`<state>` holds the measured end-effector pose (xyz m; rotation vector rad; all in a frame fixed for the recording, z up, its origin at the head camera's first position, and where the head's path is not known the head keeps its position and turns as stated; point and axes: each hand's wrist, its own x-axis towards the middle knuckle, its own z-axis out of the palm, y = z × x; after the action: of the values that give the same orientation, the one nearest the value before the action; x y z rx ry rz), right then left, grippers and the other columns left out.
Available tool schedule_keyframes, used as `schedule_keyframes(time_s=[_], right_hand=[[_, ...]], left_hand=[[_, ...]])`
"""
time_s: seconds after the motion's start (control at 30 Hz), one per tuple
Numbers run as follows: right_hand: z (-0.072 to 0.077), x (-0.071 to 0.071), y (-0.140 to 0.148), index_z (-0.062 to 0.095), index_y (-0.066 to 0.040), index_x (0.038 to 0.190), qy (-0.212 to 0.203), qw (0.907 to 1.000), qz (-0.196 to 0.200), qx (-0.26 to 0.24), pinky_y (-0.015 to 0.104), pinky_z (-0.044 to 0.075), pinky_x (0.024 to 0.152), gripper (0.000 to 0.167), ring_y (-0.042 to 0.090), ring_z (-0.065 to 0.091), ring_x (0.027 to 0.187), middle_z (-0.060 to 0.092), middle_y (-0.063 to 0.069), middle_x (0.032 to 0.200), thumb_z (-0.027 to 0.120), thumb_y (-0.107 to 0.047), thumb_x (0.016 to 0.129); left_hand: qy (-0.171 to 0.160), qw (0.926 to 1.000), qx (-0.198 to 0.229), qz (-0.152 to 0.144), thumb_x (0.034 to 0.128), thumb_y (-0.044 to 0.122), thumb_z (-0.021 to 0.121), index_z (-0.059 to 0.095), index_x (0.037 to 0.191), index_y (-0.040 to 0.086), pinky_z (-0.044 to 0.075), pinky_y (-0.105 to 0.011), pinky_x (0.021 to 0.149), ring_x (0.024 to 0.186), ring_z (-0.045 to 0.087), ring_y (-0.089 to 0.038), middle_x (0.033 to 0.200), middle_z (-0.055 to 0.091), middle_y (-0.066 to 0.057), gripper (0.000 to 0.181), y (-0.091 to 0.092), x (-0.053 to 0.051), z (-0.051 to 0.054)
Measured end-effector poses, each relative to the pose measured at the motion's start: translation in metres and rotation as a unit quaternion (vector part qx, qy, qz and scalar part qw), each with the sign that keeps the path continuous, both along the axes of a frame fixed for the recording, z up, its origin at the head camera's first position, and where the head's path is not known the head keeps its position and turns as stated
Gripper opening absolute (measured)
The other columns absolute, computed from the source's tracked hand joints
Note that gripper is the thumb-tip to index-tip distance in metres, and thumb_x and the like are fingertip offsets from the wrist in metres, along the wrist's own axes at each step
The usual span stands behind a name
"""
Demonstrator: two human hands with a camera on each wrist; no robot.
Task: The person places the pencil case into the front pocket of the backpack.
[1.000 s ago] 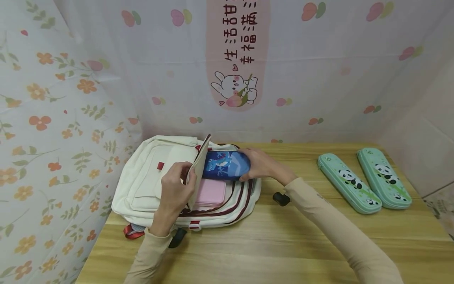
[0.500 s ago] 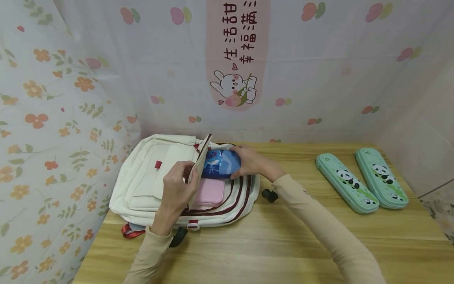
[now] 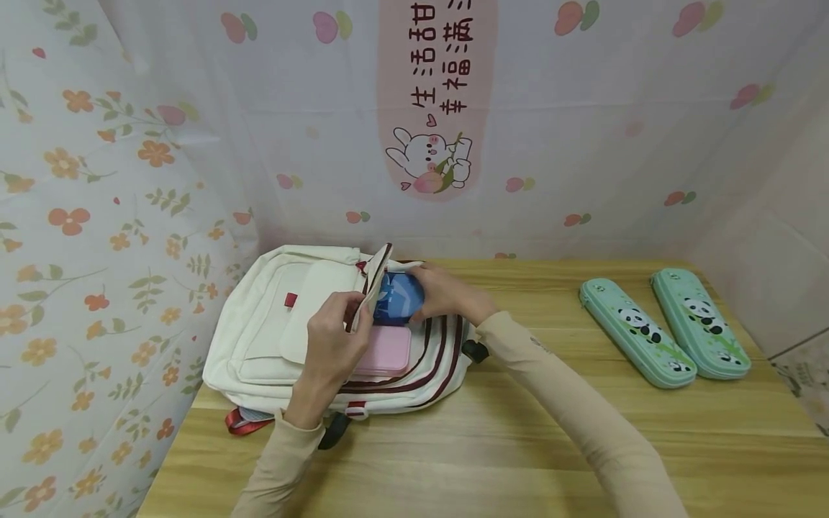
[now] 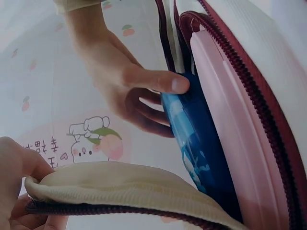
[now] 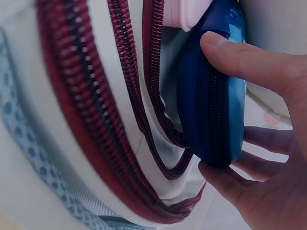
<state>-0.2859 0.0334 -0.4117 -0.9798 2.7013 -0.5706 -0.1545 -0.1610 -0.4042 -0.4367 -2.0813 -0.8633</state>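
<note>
A white backpack (image 3: 259,324) with dark red zippers lies on the wooden table. My left hand (image 3: 333,342) pinches the edge of its front pocket flap (image 3: 378,272) and holds it up. My right hand (image 3: 447,293) grips the end of a blue printed zippered pencil case (image 3: 398,298), thumb on one face and fingers on the other. The case's far end is hidden behind the flap, inside the pocket. Beside it sits a pink flat box (image 3: 387,349). In the left wrist view the blue case (image 4: 192,129) lies along the pink box (image 4: 235,120).
Two mint-green panda pencil cases, one nearer (image 3: 637,334) and one farther right (image 3: 701,324), lie on the table's (image 3: 505,446) right side. A patterned cloth (image 3: 550,129) hangs behind. Black straps stick out near the backpack, and a red loop (image 3: 246,422) lies at its left.
My right hand has moved left, sliding the blue pencil case deeper behind the flap. My left hand still holds the flap and has shifted slightly right.
</note>
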Motion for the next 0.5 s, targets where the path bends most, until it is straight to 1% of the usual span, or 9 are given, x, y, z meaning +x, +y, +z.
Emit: schedule_keyframes(time_s=[0.17, 0.33, 0.5], right_hand=[[-0.001, -0.002, -0.009, 0.042, 0.003, 0.149, 0.003, 0.9999, 0.002, 0.012, 0.045, 0.045, 0.11, 0.102, 0.036, 0.05, 0.133, 0.05, 0.024, 0.146, 0.093, -0.029, 0.068], [-0.002, -0.004, -0.016, 0.045, 0.003, 0.147, 0.026, 0.9991, 0.015, 0.03, 0.044, 0.043, 0.111, 0.098, 0.035, 0.052, 0.129, 0.055, 0.023, 0.14, 0.093, -0.031, 0.068], [-0.005, -0.005, -0.022, 0.042, 0.001, 0.148, 0.016, 0.9981, 0.015, 0.058, 0.044, 0.045, 0.109, 0.098, 0.034, 0.055, 0.127, 0.053, 0.025, 0.141, 0.092, -0.031, 0.07]], left_hand=[[0.001, 1.0, 0.001, -0.001, 0.0839, -0.003, 0.068, 0.068, 0.092, -0.004, 0.047, -0.028, 0.056, 0.062, 0.058, -0.018, 0.076, 0.065, -0.012, 0.009, 0.001, 0.0, -0.001], [0.0, 1.0, 0.003, -0.001, 0.0841, -0.003, 0.067, 0.068, 0.094, -0.004, 0.049, -0.031, 0.056, 0.062, 0.059, -0.019, 0.077, 0.065, -0.012, 0.01, 0.001, 0.0, -0.001], [-0.005, 1.0, 0.002, 0.003, 0.0838, -0.004, 0.067, 0.068, 0.094, -0.005, 0.051, -0.032, 0.055, 0.062, 0.06, -0.02, 0.077, 0.066, -0.013, 0.01, 0.0, 0.0, -0.001]])
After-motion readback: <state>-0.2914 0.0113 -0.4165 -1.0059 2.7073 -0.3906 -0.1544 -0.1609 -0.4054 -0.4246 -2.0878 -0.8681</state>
